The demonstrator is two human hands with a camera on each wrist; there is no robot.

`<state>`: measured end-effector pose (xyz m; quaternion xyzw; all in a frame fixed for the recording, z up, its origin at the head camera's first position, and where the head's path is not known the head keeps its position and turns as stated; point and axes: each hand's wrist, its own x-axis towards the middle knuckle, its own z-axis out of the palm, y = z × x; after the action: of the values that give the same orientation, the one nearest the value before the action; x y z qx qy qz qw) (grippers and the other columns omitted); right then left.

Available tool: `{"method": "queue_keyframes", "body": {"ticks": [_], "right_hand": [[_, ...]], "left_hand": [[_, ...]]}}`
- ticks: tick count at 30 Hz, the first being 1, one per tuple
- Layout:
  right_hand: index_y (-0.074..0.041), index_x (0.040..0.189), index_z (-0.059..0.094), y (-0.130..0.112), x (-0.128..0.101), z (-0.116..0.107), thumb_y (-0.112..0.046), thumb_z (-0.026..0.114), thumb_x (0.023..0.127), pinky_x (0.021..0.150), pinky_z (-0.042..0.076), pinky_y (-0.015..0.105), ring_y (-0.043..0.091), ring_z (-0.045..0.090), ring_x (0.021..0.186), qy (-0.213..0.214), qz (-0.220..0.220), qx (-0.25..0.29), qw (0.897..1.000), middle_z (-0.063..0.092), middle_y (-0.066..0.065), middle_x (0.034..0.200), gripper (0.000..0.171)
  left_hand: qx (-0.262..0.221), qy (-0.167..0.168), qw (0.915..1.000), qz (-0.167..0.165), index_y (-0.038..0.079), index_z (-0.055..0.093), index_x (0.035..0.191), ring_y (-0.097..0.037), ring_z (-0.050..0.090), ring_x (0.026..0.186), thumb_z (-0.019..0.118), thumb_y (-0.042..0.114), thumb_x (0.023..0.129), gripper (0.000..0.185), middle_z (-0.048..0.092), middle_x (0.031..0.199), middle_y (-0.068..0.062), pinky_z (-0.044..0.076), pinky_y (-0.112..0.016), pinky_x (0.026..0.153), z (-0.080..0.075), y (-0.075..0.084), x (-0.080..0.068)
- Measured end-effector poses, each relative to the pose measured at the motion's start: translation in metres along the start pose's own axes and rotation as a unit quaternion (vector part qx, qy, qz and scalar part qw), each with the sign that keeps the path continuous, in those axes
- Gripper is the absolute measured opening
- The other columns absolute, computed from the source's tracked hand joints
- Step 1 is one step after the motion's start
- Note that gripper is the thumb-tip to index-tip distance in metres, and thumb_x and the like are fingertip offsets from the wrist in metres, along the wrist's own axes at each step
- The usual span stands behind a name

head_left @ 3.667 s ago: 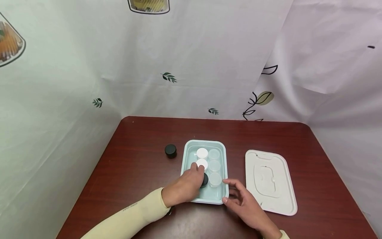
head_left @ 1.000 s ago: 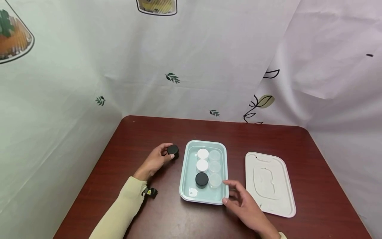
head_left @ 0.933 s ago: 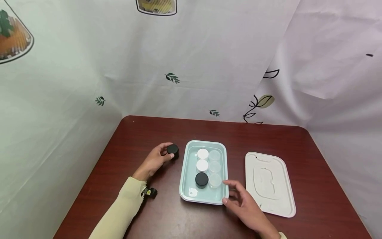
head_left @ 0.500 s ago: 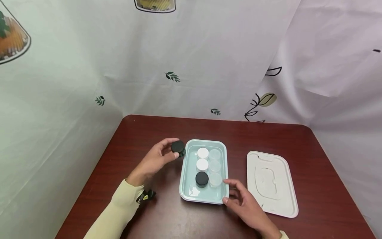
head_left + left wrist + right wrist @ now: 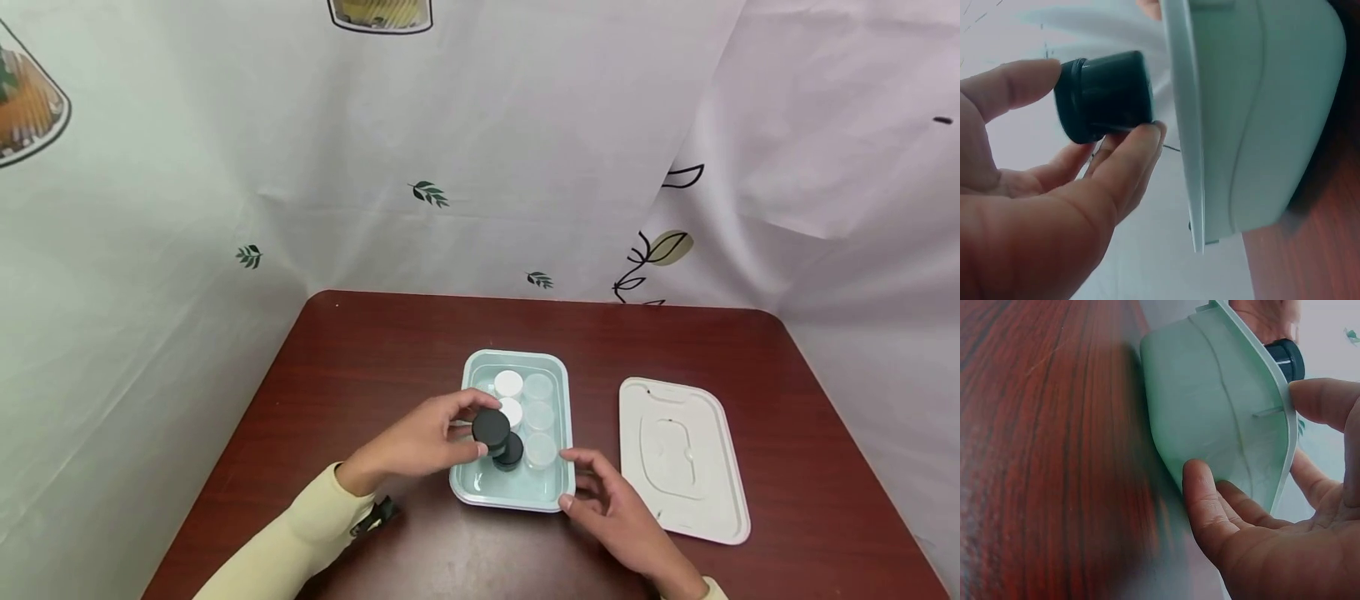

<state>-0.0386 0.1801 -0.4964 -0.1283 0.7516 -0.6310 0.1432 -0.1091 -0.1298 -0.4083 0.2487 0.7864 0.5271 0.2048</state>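
Note:
My left hand [image 5: 427, 437] holds a small black jar [image 5: 491, 429] over the left half of a pale blue tray [image 5: 468, 483]. The thumb is at one end of this jar and curved fingertips are at the other in the left wrist view [image 5: 1110, 97]. Below it, a second black jar [image 5: 512, 454] sits in the tray, partly hidden. Farther back stand two jars with white lids [image 5: 508, 383], the nearer one partly covered by my fingers. A column of clear-lidded jars [image 5: 538, 417] stands beside them. My right hand [image 5: 615, 512] grips the tray's near right corner, fingers against its outer wall and rim.
A white lid [image 5: 682, 458] lies flat on the brown table [image 5: 360, 342], right of the tray and close to my right hand. White printed sheeting [image 5: 480, 150] encloses the table's back and sides.
My left hand has placed one black jar in the tray, then picked up the other from the left of the table and carried it over the tray. The right hand stays at the tray's corner.

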Motion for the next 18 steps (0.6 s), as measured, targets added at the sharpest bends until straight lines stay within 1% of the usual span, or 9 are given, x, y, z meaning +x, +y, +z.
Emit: {"method": "queue_keyframes", "body": {"ticks": [4,8,13,18], "right_hand": [[-0.007,0.149,0.048,0.001,0.0,0.0,-0.009,0.07,0.102,0.091,0.061,0.029,0.029,0.066,0.129,0.0,-0.004,-0.002,1.0,0.048,0.023,0.155,0.051],[-0.007,0.148,0.049,0.001,0.0,0.001,-0.01,0.07,0.102,0.091,0.061,0.029,0.031,0.066,0.129,-0.001,-0.002,-0.005,1.0,0.048,0.023,0.155,0.051],[-0.008,0.148,0.049,0.0,0.0,0.001,-0.01,0.07,0.102,0.091,0.061,0.029,0.033,0.065,0.129,0.0,0.002,-0.007,1.0,0.048,0.022,0.155,0.051],[-0.008,0.148,0.049,0.0,0.0,0.001,-0.009,0.07,0.101,0.091,0.061,0.029,0.032,0.066,0.129,-0.001,-0.001,-0.009,1.0,0.049,0.022,0.154,0.051]], "left_hand": [[0.034,-0.03,0.999,-0.008,0.01,0.064,0.134,-0.021,0.068,0.121,0.076,0.003,0.092,0.044,0.066,0.132,-0.005,0.055,-0.031,0.107,0.01,0.001,0.002],[0.051,-0.058,0.9968,-0.021,0.013,0.067,0.129,-0.013,0.068,0.115,0.08,0.005,0.089,0.043,0.07,0.123,0.001,0.057,-0.026,0.101,0.017,-0.001,0.003],[0.054,-0.078,0.9952,-0.026,0.01,0.067,0.126,-0.006,0.066,0.107,0.081,0.003,0.086,0.043,0.071,0.113,0.002,0.058,-0.021,0.095,0.022,-0.004,0.004],[0.068,-0.092,0.9932,-0.023,0.007,0.068,0.123,-0.005,0.066,0.103,0.081,0.001,0.085,0.04,0.071,0.11,0.002,0.058,-0.018,0.093,0.023,-0.005,0.006]]}}
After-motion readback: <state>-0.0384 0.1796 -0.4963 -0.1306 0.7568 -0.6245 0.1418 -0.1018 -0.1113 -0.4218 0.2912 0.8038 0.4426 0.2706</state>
